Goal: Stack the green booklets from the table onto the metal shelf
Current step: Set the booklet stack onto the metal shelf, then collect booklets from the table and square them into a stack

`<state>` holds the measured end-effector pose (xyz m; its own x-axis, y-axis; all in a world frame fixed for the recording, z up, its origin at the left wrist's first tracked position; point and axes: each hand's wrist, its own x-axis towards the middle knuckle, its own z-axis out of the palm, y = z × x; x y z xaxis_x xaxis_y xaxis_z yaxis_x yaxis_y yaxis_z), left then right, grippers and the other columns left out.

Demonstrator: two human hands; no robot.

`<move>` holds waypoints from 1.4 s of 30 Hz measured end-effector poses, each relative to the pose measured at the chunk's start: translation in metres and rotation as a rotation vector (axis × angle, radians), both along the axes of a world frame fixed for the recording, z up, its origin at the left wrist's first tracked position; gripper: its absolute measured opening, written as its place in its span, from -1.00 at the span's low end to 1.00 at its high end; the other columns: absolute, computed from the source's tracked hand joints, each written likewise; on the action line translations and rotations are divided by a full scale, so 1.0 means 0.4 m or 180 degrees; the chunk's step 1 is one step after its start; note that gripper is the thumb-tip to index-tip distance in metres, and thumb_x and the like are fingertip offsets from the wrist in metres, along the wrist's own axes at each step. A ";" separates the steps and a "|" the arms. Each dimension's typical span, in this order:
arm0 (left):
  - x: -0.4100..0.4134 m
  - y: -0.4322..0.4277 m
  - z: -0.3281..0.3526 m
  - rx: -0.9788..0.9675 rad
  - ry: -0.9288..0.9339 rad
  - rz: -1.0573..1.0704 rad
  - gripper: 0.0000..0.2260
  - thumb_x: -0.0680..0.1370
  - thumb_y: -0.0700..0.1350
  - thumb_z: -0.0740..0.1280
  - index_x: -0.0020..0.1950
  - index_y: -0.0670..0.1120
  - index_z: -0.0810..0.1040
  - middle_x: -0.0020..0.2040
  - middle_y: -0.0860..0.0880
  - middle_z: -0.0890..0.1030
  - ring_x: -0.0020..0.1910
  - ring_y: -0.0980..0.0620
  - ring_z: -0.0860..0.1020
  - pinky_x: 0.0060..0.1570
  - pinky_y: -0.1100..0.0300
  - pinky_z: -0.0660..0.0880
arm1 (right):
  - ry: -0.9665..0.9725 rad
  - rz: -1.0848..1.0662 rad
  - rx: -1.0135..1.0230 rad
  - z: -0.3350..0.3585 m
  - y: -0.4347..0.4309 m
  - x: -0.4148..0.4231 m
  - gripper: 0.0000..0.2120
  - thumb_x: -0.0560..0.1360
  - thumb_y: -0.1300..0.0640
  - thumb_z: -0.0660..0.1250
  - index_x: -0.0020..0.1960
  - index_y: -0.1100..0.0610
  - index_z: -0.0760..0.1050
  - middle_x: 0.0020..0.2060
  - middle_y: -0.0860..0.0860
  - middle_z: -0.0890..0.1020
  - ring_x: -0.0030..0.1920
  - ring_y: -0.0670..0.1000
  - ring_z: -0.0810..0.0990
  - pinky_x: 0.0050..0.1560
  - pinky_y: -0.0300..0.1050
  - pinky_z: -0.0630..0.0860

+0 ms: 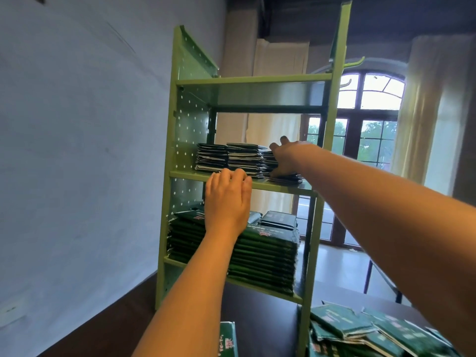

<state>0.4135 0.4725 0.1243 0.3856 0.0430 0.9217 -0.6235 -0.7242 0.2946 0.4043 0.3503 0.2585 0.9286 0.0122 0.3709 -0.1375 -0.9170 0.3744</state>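
A light green metal shelf [257,79] stands on a dark table [260,318]. Two tall stacks of green booklets [226,158] sit on its middle board. My right hand [289,158] reaches in at the right end of that board and grips a third bunch of booklets [269,161], fingers over the top and thumb low by a thin pile [288,179]. My left hand [226,199] rests at the board's front edge, its bent fingers touching the front of the stacks. A bigger pile of booklets [262,258] fills the lower board. Loose booklets [360,328] lie on the table at the lower right.
The shelf's top board holds nothing visible. A green carton [228,338] stands at the table's near edge. A white wall runs along the left. Behind the shelf are curtains and an arched window [371,99].
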 end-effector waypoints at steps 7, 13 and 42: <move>-0.028 0.015 0.019 0.0188 0.0461 -0.0082 -0.73 0.68 -0.02 0.00 0.03 -0.11 0.43 -0.06 0.02 0.35 -0.03 0.03 0.27 0.32 0.01 0.22 | -0.0309 0.0351 -0.0411 -0.023 0.041 -0.063 -0.38 0.55 -0.05 0.28 0.49 0.16 0.15 0.41 0.15 0.31 0.40 0.21 0.28 0.37 0.13 0.26; -0.062 0.039 0.053 0.0607 0.0911 -0.0113 -0.72 0.68 -0.03 0.00 0.12 -0.11 0.46 0.02 0.00 0.43 0.14 -0.07 0.42 0.33 0.02 0.20 | -0.0408 0.0872 -0.1095 -0.050 0.042 -0.208 -0.58 0.59 -0.06 0.19 0.38 0.12 0.33 0.29 0.10 0.45 0.26 0.14 0.42 0.23 0.07 0.39; -0.545 -0.289 -0.121 0.2407 0.2778 -0.2021 -0.70 0.62 0.09 0.18 0.28 -0.01 0.45 0.22 -0.03 0.54 0.15 0.03 0.51 0.25 0.05 0.45 | 0.0745 0.0256 -0.0260 -0.408 -0.416 -0.717 -0.62 0.60 -0.09 0.11 0.39 -0.02 0.31 0.27 0.03 0.51 0.22 0.13 0.51 0.06 0.01 0.47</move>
